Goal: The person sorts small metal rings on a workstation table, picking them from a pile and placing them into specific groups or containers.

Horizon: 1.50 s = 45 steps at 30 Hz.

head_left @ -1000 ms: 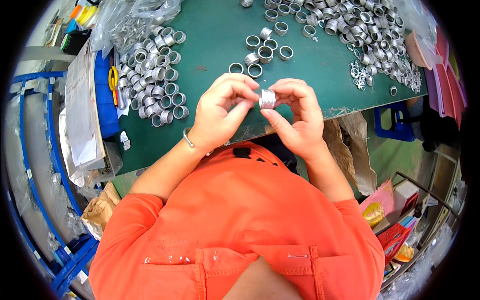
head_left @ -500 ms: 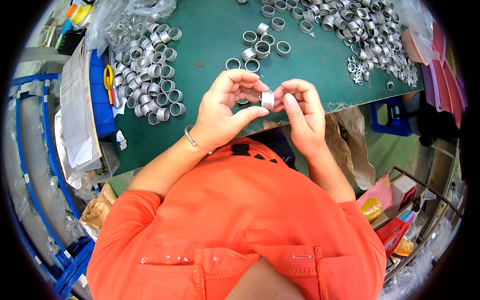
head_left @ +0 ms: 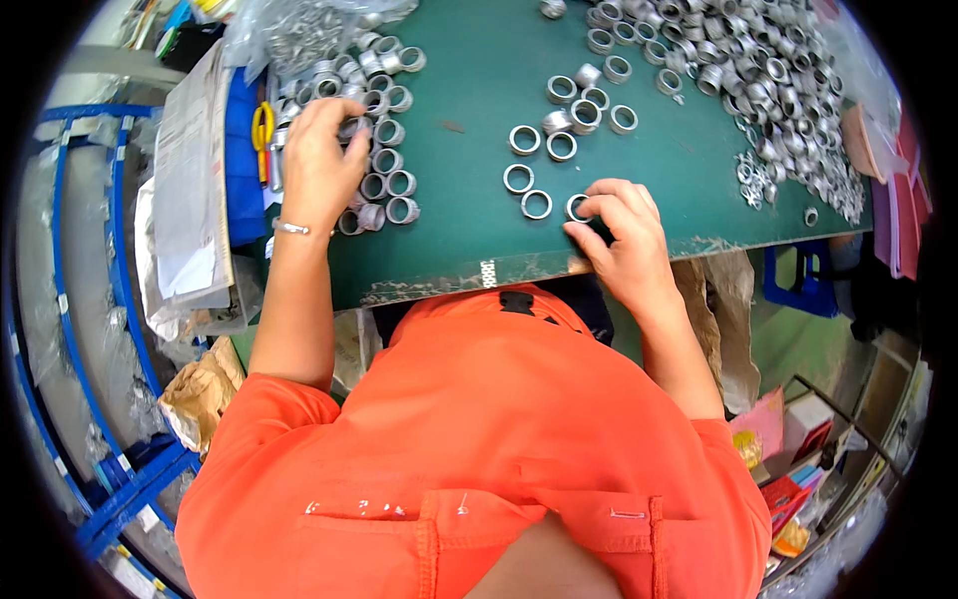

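Observation:
My left hand (head_left: pixel 321 165) is over the pile of silver metal rings (head_left: pixel 384 130) at the left of the green table. Its fingers and thumb curl round a metal ring (head_left: pixel 351 128), partly hidden by the hand. Near the table's front edge, my right hand (head_left: pixel 627 235) has its index finger and thumb on another metal ring (head_left: pixel 576 208), whose right side the fingers cover. Just left of that ring lie two loose metal rings (head_left: pixel 536 205), with several more (head_left: pixel 561 147) farther back.
A large heap of metal rings (head_left: pixel 768 70) fills the far right of the green table (head_left: pixel 454 180), with small silver pieces (head_left: pixel 753 180) beside it. At the left stand a blue bin (head_left: pixel 242 160), yellow-handled scissors (head_left: pixel 262 130) and a clear plastic bag (head_left: pixel 289 35). A blue stool (head_left: pixel 803 280) is below right.
My hands have parted from the ring they held together in front of me. The left has moved far left to the pile; the right has come down to a ring on the table.

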### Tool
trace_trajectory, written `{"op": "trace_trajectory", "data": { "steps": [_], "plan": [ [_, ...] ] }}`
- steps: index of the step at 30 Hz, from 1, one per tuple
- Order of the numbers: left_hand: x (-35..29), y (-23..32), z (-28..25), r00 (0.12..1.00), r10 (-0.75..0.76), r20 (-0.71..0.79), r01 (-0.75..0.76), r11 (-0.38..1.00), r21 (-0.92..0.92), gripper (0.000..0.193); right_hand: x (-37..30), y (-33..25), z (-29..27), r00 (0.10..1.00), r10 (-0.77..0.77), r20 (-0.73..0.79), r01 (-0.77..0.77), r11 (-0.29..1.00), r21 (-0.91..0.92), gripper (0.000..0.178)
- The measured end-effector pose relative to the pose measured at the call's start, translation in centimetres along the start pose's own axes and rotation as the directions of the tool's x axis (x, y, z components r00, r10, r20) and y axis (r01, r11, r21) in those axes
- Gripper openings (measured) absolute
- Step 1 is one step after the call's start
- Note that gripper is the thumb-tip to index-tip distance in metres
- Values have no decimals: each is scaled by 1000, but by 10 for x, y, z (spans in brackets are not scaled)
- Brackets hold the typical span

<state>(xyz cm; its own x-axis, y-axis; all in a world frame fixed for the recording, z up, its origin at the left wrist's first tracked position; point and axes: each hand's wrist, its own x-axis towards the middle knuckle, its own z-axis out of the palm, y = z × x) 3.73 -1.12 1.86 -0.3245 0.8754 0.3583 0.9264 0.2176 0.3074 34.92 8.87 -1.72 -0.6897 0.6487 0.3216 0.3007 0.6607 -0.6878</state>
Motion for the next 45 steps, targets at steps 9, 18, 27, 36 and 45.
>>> {"op": "trace_trajectory", "data": {
  "steps": [9, 18, 27, 36, 45],
  "plan": [
    [0, 2, 5, 998, 59, 25, -56, 993, -104, 24, -7, -2, 5, 953, 300, 43, -204, 531, 823, 41],
    [0, 13, 18, 952, 288, 102, -289, 957, -10, 24, -11, 1, 8, 955, 296, 12, -121, 353, 928, 50],
    [2, 26, 22, 966, 257, 40, -254, 965, -66, 19, -10, 4, -2, 868, 356, 346, -316, -143, 938, 27],
    [-29, 112, 36, 868, 473, 148, -191, 594, -781, 34, -5, -22, 8, 781, 356, 512, -587, 142, 797, 22],
    [-13, 9, 7, 982, 143, -125, -159, 980, -122, 17, 15, -10, 27, 990, -135, 50, 135, 991, 2, 16]
  ]
}}
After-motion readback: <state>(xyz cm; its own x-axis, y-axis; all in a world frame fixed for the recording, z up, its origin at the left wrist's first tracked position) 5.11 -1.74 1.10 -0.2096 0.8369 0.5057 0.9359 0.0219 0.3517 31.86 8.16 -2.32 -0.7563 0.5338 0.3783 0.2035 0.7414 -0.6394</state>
